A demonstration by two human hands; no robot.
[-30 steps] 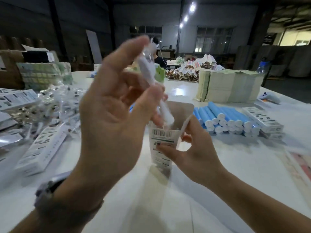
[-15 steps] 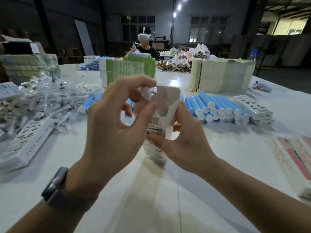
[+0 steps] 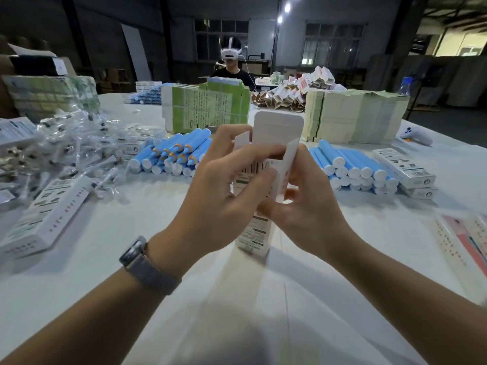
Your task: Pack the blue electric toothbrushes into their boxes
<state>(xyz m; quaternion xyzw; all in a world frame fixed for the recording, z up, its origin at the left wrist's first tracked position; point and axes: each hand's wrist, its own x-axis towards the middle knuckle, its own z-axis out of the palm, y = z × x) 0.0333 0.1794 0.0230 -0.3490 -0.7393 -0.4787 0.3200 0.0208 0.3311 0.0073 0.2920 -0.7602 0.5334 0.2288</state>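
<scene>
A white toothbrush box (image 3: 253,233) stands upright on the table, its top lid flap (image 3: 278,127) raised. My left hand (image 3: 224,188) grips the box's upper part from the left, fingers curled over the opening. My right hand (image 3: 305,204) grips it from the right, by a side flap (image 3: 288,164). The inside of the box is hidden. Blue electric toothbrushes lie in two piles behind, one pile (image 3: 174,154) on the left and another pile (image 3: 350,167) on the right.
Bagged brush heads (image 3: 66,146) are heaped at the left, next to a packed box (image 3: 50,214). More closed boxes (image 3: 403,167) lie at the right. Stacks of flat cartons (image 3: 353,117) and green cartons (image 3: 205,106) stand behind. A person wearing a headset (image 3: 232,64) sits across the table.
The bagged brush head that my left hand held high has gone down into the box. That hand dropped onto the box top, and the side flaps are now folded out.
</scene>
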